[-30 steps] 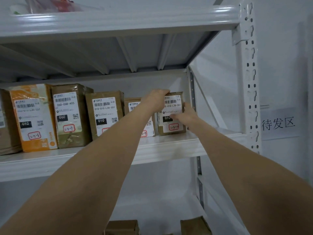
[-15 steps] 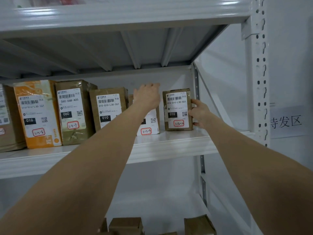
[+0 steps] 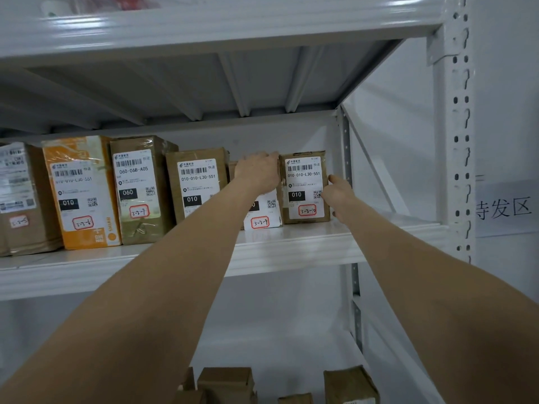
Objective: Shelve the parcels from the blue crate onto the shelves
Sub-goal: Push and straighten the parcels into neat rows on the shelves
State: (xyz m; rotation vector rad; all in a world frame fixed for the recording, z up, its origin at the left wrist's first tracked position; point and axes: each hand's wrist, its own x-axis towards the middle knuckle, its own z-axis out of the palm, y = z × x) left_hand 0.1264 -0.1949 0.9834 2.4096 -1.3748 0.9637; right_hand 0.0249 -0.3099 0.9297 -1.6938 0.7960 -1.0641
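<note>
A small brown parcel [image 3: 304, 182] with a white label marked 3-2-10 stands upright at the right end of the middle shelf [image 3: 291, 252]. My left hand [image 3: 258, 170] is at its top left corner, fingers curled over the edge, and covers much of the neighbouring parcel [image 3: 264, 220] marked 3-2-9. My right hand [image 3: 338, 195] holds the parcel's right side, thumb up along the front edge, fingers hidden behind. The blue crate is out of view.
Left of these, a row of upright parcels fills the shelf: two brown ones [image 3: 198, 185] [image 3: 140, 185], an orange one [image 3: 81, 193], another at the far left [image 3: 17, 199]. The white upright post [image 3: 455, 126] stands right. Brown boxes [image 3: 227, 380] lie on the lower shelf.
My left hand has dropped from above the neighbouring parcel to the rightmost parcel's top left corner. My right hand has stayed on that parcel's right side.
</note>
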